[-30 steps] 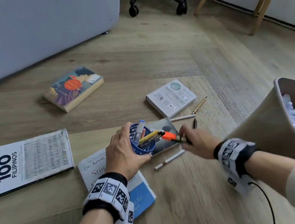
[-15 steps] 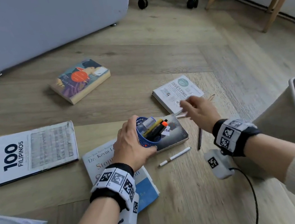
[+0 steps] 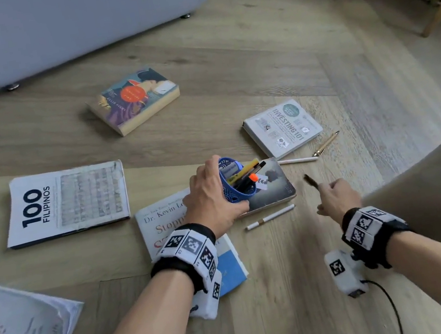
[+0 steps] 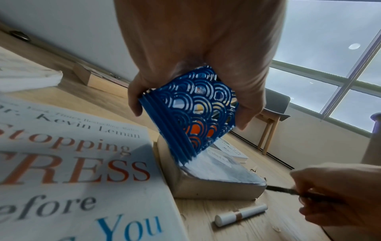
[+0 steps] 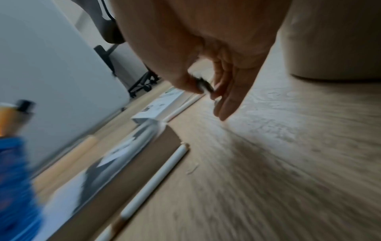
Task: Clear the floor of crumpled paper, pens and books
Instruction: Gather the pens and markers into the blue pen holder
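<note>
The bin [image 3: 439, 196] is cut off at the right edge of the head view. The dark pen [image 3: 310, 181] blurs at centre right, mostly hidden inside the right hand [image 3: 337, 199].

The floor [image 3: 223, 57] is showing matt, pale wood-look planks with a visible grain. The pen holder [image 4: 191, 114] is looking like glossy blue plastic, pierced with a wave pattern. The grey book [image 4: 216, 176] under it is showing a smooth, slightly shiny cover and rough paper edges. The white pen [image 3: 270, 217] beside that book is appearing smooth and matt, with a tan band. The gold pen [image 3: 325, 144] near the Investing 101 book [image 3: 283, 127] is gleaming like metal. The waste bin [image 3: 439, 196] at the right edge is looking matt beige.
</note>
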Available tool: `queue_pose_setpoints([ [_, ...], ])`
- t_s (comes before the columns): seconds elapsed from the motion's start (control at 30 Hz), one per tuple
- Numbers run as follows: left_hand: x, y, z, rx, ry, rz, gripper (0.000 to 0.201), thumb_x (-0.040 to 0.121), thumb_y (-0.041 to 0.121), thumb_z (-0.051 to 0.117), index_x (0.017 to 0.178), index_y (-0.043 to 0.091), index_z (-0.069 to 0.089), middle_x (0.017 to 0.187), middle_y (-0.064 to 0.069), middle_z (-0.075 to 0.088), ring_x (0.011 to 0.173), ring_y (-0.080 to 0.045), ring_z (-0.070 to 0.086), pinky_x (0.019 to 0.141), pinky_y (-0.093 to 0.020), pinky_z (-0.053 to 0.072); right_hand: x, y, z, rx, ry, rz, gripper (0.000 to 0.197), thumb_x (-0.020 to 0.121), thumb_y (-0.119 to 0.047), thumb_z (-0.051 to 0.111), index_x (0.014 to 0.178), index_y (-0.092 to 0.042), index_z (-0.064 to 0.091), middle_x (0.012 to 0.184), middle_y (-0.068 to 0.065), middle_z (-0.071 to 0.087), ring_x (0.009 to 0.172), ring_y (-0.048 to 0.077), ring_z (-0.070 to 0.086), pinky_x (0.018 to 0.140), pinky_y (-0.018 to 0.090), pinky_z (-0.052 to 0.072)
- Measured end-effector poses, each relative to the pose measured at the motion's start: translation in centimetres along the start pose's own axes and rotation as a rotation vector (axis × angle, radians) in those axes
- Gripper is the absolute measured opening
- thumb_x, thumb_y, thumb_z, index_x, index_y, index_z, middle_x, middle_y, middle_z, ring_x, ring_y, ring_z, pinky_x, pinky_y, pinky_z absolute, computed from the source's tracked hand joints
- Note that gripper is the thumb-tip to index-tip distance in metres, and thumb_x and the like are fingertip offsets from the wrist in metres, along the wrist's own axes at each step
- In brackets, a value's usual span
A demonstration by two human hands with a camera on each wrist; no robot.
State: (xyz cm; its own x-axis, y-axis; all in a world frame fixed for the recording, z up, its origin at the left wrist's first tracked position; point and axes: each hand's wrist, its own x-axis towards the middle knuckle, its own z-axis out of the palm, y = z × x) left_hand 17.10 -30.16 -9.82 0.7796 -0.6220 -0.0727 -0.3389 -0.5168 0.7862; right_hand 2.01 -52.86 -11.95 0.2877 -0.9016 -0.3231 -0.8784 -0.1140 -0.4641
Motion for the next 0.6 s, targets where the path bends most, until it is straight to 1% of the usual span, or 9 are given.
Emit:
queue_pose_setpoints([
  [0.1,0.1,0.3,0.0,0.003,-0.002,-0.012,0.084,0.056,0.040,0.077,0.127,0.028,0.034,0.117,0.000,0.047,0.106,-0.024,0.044,0.085,-0.045,0.047,-3.8,-1.2,0.2,-0.085,0.030,-0.351,0.012,0.092,-0.026,0.045,0.091,-0.014,0.041,0.076,0.005,0.056,0.065,0.021,0.053,0.055,0.033,0.037],
  [0.17,-0.1,0.3,0.0,0.021,-0.009,-0.010,0.082,0.056,0.041,0.077,0.125,0.029,0.034,0.114,0.001,0.047,0.106,-0.025,0.045,0.083,-0.046,0.048,-5.9,-1.1,0.7,-0.186,-0.068,-0.649,0.015,0.092,-0.027,0.051,0.092,-0.020,0.039,0.067,-0.006,0.050,0.057,0.014,0.049,0.051,0.030,0.036],
  [0.23,-0.3,0.2,-0.1,0.021,-0.010,0.002,0.081,0.055,0.042,0.076,0.123,0.030,0.034,0.112,0.002,0.047,0.104,-0.025,0.046,0.082,-0.047,0.048,-6.9,-0.5,1.4,-0.357,-0.136,-0.896,0.020,0.089,-0.027,0.060,0.092,-0.019,0.042,0.055,-0.013,0.036,0.045,0.002,0.036,0.044,0.015,0.024],
  [0.27,-0.4,0.1,-0.1,0.019,-0.013,0.011,0.081,0.054,0.043,0.076,0.123,0.031,0.034,0.112,0.002,0.047,0.103,-0.024,0.046,0.083,-0.046,0.048,-6.7,-0.4,1.6,-0.399,-0.130,-0.954,0.021,0.087,-0.025,0.064,0.092,-0.015,0.046,0.052,-0.014,0.031,0.042,-0.001,0.031,0.042,0.014,0.019],
  [0.33,-0.4,-0.2,-0.2,0.014,-0.018,0.027,0.082,0.055,0.043,0.076,0.124,0.031,0.034,0.112,0.002,0.047,0.103,-0.024,0.045,0.083,-0.046,0.048,-5.9,-0.7,1.5,-0.375,-0.132,-0.919,0.021,0.086,-0.025,0.065,0.094,-0.013,0.050,0.051,-0.014,0.030,0.043,-0.001,0.031,0.043,0.015,0.020],
  [0.43,-0.6,-0.7,-0.4,-0.030,-0.011,0.021,0.085,0.055,0.043,0.077,0.127,0.031,0.034,0.114,0.002,0.047,0.104,-0.023,0.046,0.085,-0.045,0.048,-4.2,-0.4,0.9,-0.437,-0.209,-0.946,0.021,0.085,-0.031,0.063,0.103,-0.023,0.057,0.058,-0.013,0.046,0.054,0.013,0.052,0.052,0.027,0.038],
  [0.5,-0.6,-1.0,-0.7,-0.061,-0.016,0.018,0.087,0.055,0.043,0.079,0.128,0.031,0.034,0.114,0.001,0.048,0.104,-0.022,0.047,0.085,-0.044,0.048,-4.0,0.0,0.7,-0.656,-0.312,-1.054,0.039,0.086,-0.031,0.060,0.125,-0.034,0.056,0.086,-0.010,0.065,0.080,0.018,0.065,0.063,0.028,0.046],
  [0.53,-0.7,-1.1,-0.8,-0.071,-0.019,0.021,0.087,0.055,0.043,0.080,0.127,0.031,0.034,0.113,0.001,0.048,0.104,-0.022,0.047,0.086,-0.043,0.048,-4.2,-0.1,0.8,-0.756,-0.340,-1.082,0.045,0.088,-0.031,0.058,0.132,-0.035,0.051,0.101,-0.007,0.066,0.088,0.019,0.065,0.064,0.027,0.045],
  [0.6,-0.6,-1.4,-1.1,-0.096,-0.019,0.029,0.085,0.056,0.042,0.081,0.126,0.031,0.034,0.112,0.002,0.049,0.103,-0.020,0.048,0.088,-0.042,0.048,-4.9,-0.5,1.3,-0.846,-0.310,-1.080,0.037,0.092,-0.036,0.052,0.127,-0.023,0.051,0.109,-0.001,0.062,0.086,0.023,0.064,0.059,0.028,0.037],
])
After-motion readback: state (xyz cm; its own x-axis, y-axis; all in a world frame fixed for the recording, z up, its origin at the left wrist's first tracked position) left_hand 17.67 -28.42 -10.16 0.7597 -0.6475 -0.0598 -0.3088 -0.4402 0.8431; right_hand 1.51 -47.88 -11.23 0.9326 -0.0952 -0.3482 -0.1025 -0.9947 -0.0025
